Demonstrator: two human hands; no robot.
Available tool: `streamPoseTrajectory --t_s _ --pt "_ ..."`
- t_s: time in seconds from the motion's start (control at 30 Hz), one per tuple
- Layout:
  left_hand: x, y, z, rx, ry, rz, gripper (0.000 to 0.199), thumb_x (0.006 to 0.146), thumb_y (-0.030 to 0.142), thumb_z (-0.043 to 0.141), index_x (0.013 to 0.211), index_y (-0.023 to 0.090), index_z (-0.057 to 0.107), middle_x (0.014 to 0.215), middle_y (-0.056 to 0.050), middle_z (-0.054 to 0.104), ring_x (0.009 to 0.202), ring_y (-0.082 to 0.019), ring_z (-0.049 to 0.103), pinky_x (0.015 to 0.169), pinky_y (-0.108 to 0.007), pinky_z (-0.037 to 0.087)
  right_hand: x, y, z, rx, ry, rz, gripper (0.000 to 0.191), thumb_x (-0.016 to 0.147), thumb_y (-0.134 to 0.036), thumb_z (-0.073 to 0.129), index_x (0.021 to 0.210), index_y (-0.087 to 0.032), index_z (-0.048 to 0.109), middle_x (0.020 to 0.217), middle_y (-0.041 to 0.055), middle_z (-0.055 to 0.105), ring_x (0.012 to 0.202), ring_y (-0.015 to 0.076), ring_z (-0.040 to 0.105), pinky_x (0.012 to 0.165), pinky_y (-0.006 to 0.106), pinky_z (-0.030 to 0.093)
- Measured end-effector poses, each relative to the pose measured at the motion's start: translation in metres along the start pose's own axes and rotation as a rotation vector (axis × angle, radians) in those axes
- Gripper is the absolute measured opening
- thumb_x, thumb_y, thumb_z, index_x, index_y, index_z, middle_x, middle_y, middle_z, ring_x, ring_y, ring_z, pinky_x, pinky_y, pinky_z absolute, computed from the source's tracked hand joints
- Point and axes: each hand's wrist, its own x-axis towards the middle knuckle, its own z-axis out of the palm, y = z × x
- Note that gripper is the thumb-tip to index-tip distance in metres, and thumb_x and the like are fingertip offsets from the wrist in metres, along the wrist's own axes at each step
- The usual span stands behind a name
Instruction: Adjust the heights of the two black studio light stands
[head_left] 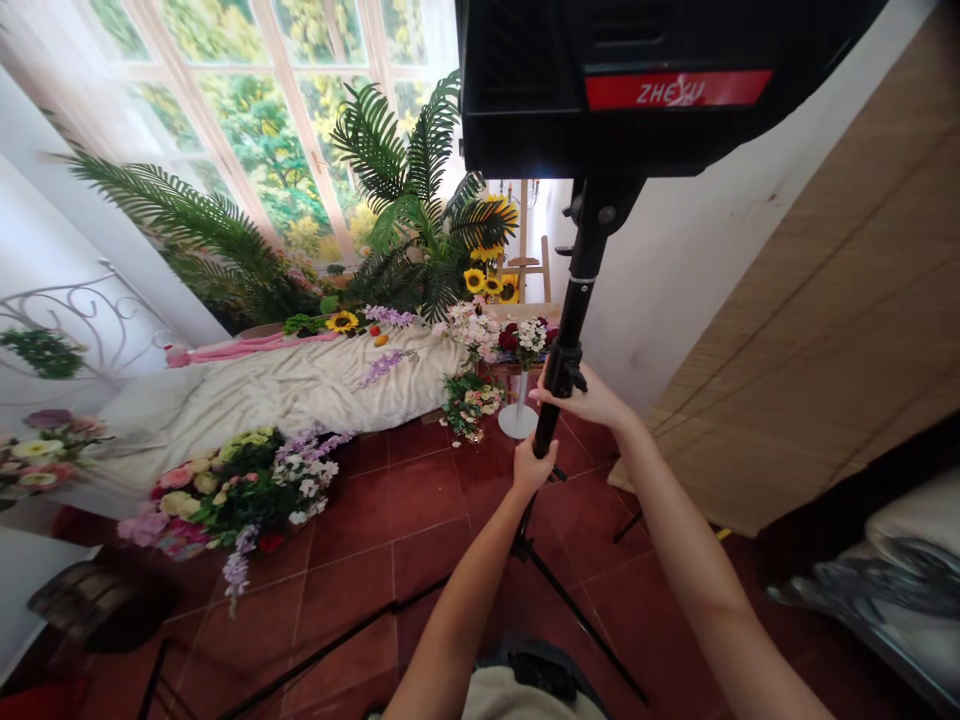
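A black light stand [576, 320] rises in front of me, topped by a large black studio light [555, 130] with a red label reading ZHEYU. My left hand [534, 466] is wrapped round the lower part of the pole. Higher up, my right hand [589, 398] is closed round the pole at the black clamp [564, 370] with its knob, partly hidden behind it. The stand's thin legs [585, 620] spread over the red tiled floor below my hands.
Ahead, a bed with a cream blanket [300, 385] holds flowers along its edges. Palm fronds [427, 190] and sunflowers stand by the window. A white round base [517, 420] is beyond the pole. At right are a beige panel [817, 280] and silver ornate furniture [847, 590].
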Motion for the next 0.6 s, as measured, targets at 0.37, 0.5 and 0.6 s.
streamPoseTrajectory --t_s 0.37,0.5,0.6 --pt "0.000 -0.004 0.003 0.015 -0.042 0.005 0.031 0.076 0.043 0.057 0.088 0.015 0.063 0.066 -0.002 0.059 0.062 -0.015 0.055 0.063 -0.026 0.045 -0.010 -0.004 0.010 -0.067 0.141 -0.011 0.048 0.070 -0.053 0.067 0.097 -0.021 0.045 0.075 0.0002 0.059 0.067 0.0174 0.059 0.063 0.032 0.051" --pt "-0.001 -0.007 0.004 0.014 -0.032 0.001 0.032 0.077 0.046 0.056 0.080 0.015 0.061 0.062 0.000 0.055 0.059 -0.013 0.051 0.059 -0.024 0.043 -0.014 -0.007 0.010 -0.193 0.214 0.031 0.055 0.069 -0.051 0.069 0.107 -0.021 0.042 0.083 0.0026 0.062 0.075 0.0211 0.062 0.070 0.036 0.052" --pt "-0.001 -0.008 0.005 -0.019 -0.030 0.002 0.032 0.077 0.046 0.055 0.079 0.014 0.059 0.062 0.000 0.053 0.057 -0.012 0.048 0.058 -0.023 0.042 -0.031 -0.005 0.017 -0.230 0.328 0.086 0.056 0.073 -0.048 0.066 0.115 -0.022 0.040 0.092 0.0053 0.063 0.080 0.0220 0.064 0.071 0.036 0.052"
